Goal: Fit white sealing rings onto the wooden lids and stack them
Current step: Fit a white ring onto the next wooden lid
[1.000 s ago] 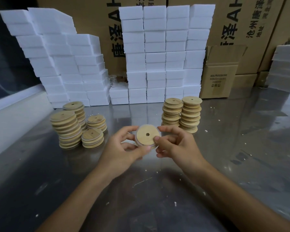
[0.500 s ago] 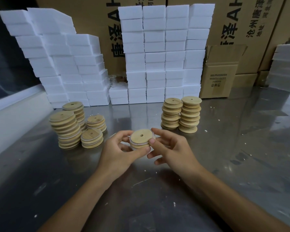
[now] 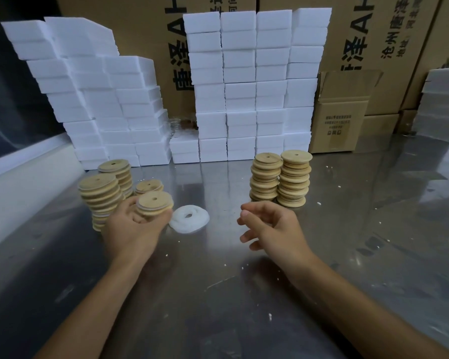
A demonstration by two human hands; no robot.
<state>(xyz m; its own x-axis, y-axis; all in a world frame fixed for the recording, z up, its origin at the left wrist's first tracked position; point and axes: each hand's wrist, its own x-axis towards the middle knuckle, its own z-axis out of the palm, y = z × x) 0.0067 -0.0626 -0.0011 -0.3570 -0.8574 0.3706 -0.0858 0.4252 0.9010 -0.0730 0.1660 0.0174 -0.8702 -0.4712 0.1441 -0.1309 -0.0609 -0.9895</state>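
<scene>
Head view: the left hand (image 3: 135,226) is closed around a wooden lid (image 3: 154,203) with a centre hole, fingers under it and its flat face up; a pale rim shows along the lid's lower edge, though whether that is a fitted ring cannot be told through the blur. The right hand (image 3: 272,226) hangs empty over the table, fingers loosely curled and apart, touching nothing.

Between the two hands, nearer the left one, a small pile of white sealing rings (image 3: 189,218) lies on the steel table (image 3: 244,294). Just behind the left hand stand four stacks of lids: a tall front stack (image 3: 99,193) partly hidden by the hand, a tall rear stack (image 3: 116,172), a low stack (image 3: 148,187) directly behind the held lid, and little else visible of a fourth. Beyond the right hand, two tall lid stacks (image 3: 280,177) stand touching each other.

Along the back edge, white foam blocks (image 3: 244,86) are piled in columns at centre and in a stepped heap (image 3: 88,94) at left, with large printed cartons (image 3: 373,47) behind them and a small open carton (image 3: 340,112) at right. A white ledge (image 3: 18,182) borders the table's left side.

The near half of the table is bare apart from white crumbs and both forearms, and the right side beyond the lid stacks is also open.
</scene>
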